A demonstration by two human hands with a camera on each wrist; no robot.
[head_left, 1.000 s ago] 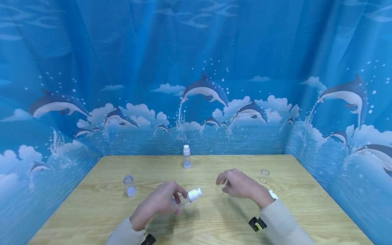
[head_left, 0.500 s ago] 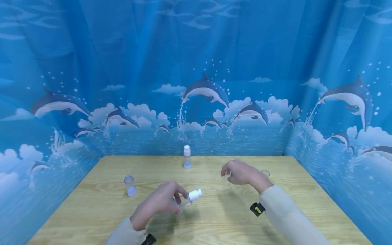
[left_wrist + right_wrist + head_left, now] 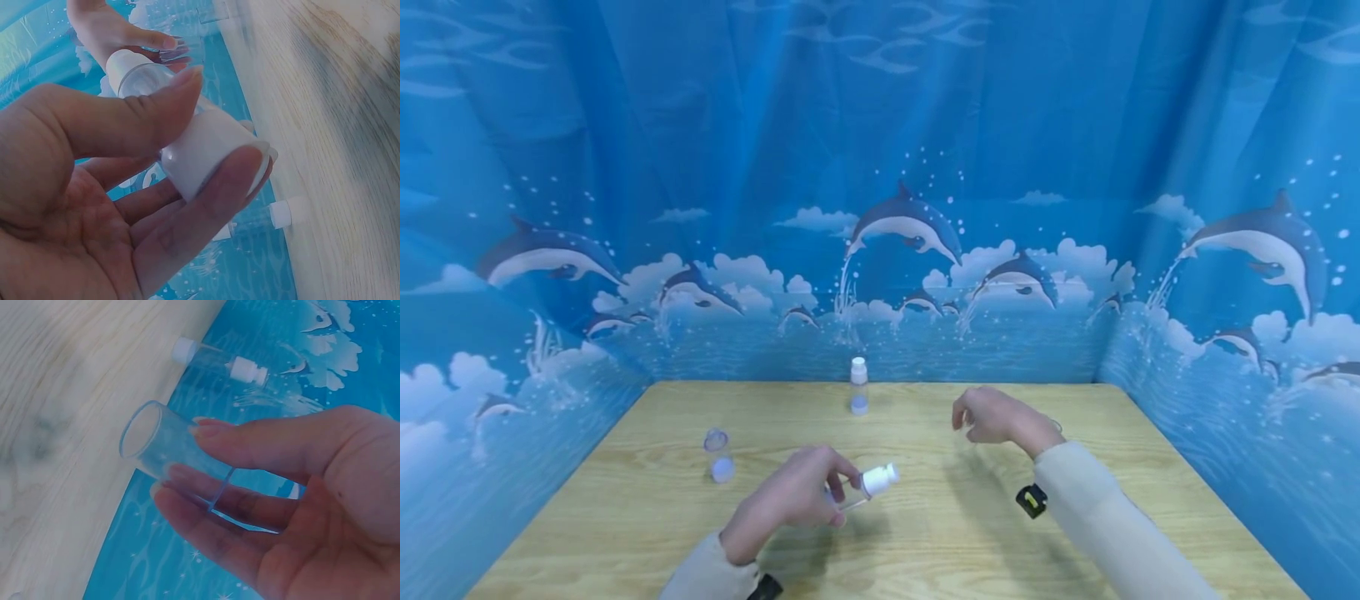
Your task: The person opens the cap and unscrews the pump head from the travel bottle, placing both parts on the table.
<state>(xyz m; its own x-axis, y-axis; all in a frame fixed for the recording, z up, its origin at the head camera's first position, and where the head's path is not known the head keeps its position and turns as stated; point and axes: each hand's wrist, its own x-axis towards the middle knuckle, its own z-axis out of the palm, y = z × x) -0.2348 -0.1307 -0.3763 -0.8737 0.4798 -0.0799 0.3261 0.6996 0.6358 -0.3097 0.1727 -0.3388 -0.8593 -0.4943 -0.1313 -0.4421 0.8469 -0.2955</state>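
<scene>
My left hand (image 3: 801, 487) grips a small clear pump bottle (image 3: 877, 479), tilted above the table with its white top to the right. In the left wrist view, thumb and fingers pinch the bottle's white base (image 3: 200, 153). My right hand (image 3: 996, 415) is raised over the table's right half. It pinches a clear, open-ended plastic cylinder (image 3: 178, 447), like a cap, between thumb and fingers, as the right wrist view shows. The cylinder's far end is partly hidden by the fingers. The two hands and their things are apart.
A similar white-topped bottle (image 3: 859, 387) stands upright near the back edge of the wooden table (image 3: 925, 542). At the left is a clear container with a pale base (image 3: 721, 468). A clear rim (image 3: 1057, 424) shows behind my right wrist. A blue dolphin curtain (image 3: 880, 167) surrounds the table.
My right hand has moved away and to the right with the clear cylinder. Its forearm now covers the white piece seen earlier at the right. My left hand and bottle have stayed nearly still.
</scene>
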